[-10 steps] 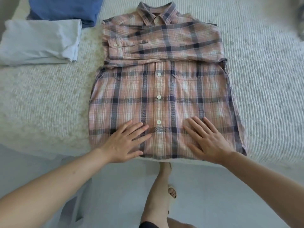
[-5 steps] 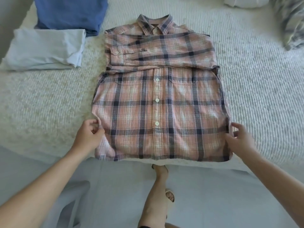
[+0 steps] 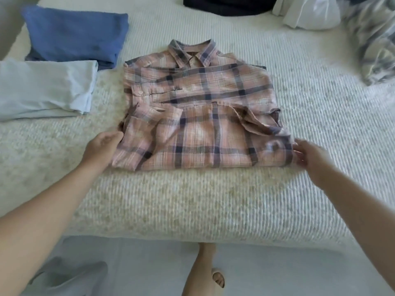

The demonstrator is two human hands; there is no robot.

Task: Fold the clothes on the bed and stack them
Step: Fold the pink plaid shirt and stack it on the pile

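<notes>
A pink and navy plaid shirt [image 3: 198, 116] lies on the white bed [image 3: 192, 199], collar away from me, sleeves folded across the chest. Its lower half is doubled up over the middle, back side showing. My left hand [image 3: 101, 147] grips the left end of that folded edge with curled fingers. My right hand [image 3: 307, 155] pinches the right end; it is blurred. A folded blue garment [image 3: 74, 35] and a folded pale blue garment [image 3: 42, 88] lie side by side at the left of the shirt.
A dark garment [image 3: 228, 4], a white cloth bundle [image 3: 310, 13] and a patterned grey-and-white item [image 3: 376, 41] lie at the bed's far right. The bed's near edge runs below the shirt; my foot in a sandal [image 3: 215, 276] stands on the pale floor.
Both hands went from pressing flat on the hem to taking its corners, then carried the hem up and away from me, doubling the shirt's lower half over its middle.
</notes>
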